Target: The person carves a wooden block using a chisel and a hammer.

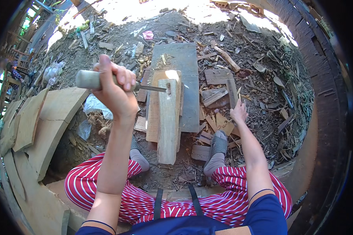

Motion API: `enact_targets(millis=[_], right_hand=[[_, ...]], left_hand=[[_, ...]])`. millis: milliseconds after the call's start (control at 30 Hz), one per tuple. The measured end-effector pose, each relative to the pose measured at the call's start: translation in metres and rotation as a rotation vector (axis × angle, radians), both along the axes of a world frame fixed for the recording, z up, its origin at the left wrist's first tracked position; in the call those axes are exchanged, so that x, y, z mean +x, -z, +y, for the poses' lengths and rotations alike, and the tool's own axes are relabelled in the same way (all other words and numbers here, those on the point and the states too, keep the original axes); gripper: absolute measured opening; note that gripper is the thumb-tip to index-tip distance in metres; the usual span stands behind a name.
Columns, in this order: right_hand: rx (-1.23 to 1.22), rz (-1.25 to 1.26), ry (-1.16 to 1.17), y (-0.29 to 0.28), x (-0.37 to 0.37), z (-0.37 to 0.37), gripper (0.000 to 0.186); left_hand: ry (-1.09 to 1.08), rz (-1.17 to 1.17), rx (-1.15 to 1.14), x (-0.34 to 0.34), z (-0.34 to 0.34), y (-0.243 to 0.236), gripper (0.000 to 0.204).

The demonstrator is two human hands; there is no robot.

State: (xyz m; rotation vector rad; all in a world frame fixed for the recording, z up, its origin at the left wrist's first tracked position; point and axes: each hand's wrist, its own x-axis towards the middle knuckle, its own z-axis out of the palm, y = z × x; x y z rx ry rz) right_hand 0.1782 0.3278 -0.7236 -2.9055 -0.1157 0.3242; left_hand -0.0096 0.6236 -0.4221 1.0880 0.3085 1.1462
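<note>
Left hand (113,84) clenched in a full fist grip around a chisel (119,82): thick pale cylindrical handle sticking out to the left of the fist, dark metal blade running right, tip at or just inside a small mortise slot (169,89) near the far end of a pale wooden plank (168,121). Chisel held roughly level, raised above the lap. Whether the tip is actually seated in the slot or only just at its edge is hard to tell from this angle.

Right hand (238,112) empty, fingers loosely spread, reaching down among wood offcuts (217,121) on the ground to the right, pinching nothing that shows.

Handling, judged: chisel is rigid, moderately heavy at the handle, smooth rounded wood that could twist in the palm, so hold mid-handle with a wrapped fist, well clear of the sharp edge. Plank looks stiff, dry, fairly light, splinter-prone around the slot; take it by the long edges.

Plank lies lengthwise away from the person, atop a wider board (155,113), itself over a flat grey slab (184,74). Feet in grey shoes (219,143) either side of the near end. Red-striped trousers (239,188) below. Curved planks (47,117) stacked at left, dirt ground (259,66) strewn with chips and scraps.
</note>
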Motion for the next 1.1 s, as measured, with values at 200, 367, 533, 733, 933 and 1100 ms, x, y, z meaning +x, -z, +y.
enact_targets(millis=[200,367,533,733,933,1100], right_hand=[[-0.079,0.135,0.001,0.006,0.027,-0.028,0.065],[-0.063,0.206,-0.013,-0.003,0.004,-0.02,0.069],[0.098,0.226,0.108,-0.013,0.005,-0.013,0.071],[1.587,0.763,0.761,-0.036,0.003,-0.002,0.036],[2.127,0.97,0.645,-0.089,-0.04,0.008,0.036],[2.13,0.919,0.481,-0.166,-0.075,0.041,0.038]], left_hand=[[-0.084,0.031,-0.076,0.026,-0.028,0.034,0.033],[-0.14,0.031,-0.005,0.011,-0.032,0.04,0.034],[-0.166,0.037,0.002,0.011,-0.037,0.046,0.034],[-0.209,0.008,-0.06,0.005,-0.044,0.052,0.027],[-0.124,-0.012,0.209,-0.022,-0.057,0.069,0.038],[-0.202,0.226,0.316,-0.045,-0.067,0.095,0.017]])
